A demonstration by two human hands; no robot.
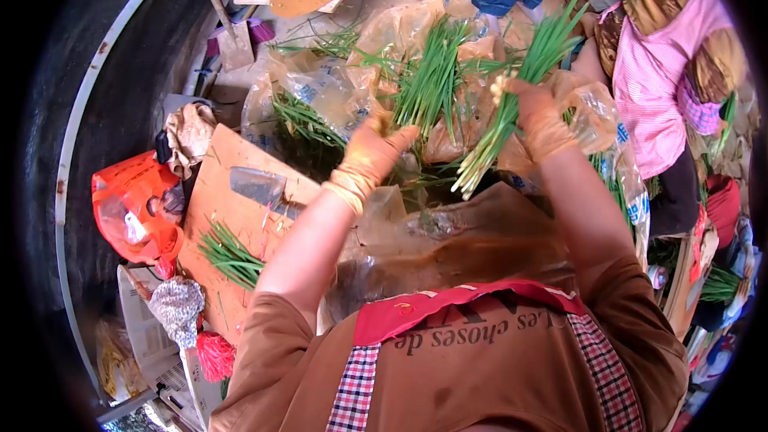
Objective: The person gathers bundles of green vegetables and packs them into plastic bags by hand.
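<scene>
My right hand (542, 116), in an orange glove, is closed around a bundle of garlic chives (500, 130). Its pale stem ends point down and left, and the green leaves rise to the upper right. My left hand (372, 152), gloved alike, has its thumb stretched out and fingers apart beside another bunch of chives (436, 72). That bunch lies on crumpled clear plastic bags; whether the left fingertips touch it I cannot tell. More chives (308, 120) lie among the plastic to the left.
A cleaver (258, 184) and cut chives (230, 254) lie on an orange-brown board (210, 192) at left. Beside it hangs a red plastic bag (136, 208). A shovel (235, 46) stands behind. Another person in a pink checked top (652, 88) is close on the right.
</scene>
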